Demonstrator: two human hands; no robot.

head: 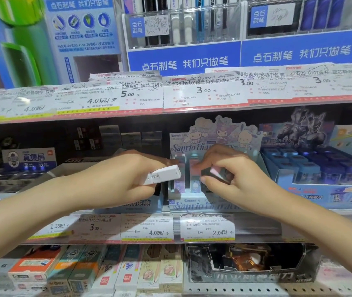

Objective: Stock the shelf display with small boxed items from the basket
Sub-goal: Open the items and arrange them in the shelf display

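The right hand (230,174) pinches a pink boxed item (215,170) directly over the Sanrio display tray (205,205), long axis crosswise; the left hand (128,179) grips 1 white barcoded box (163,175) just beside.

Both bare forearms reach forward from lower corners, converging at mid-frame. Left hand (128,179) back-up, fingers curled under, gripping white barcoded box (162,175) that juts out toward right. Right hand (230,174) knuckles up, wrist bent downward, fingers (205,179) curled and pinching small pink-and-dark boxed item (214,171) at its fingertips. Hands near each other, not touching.
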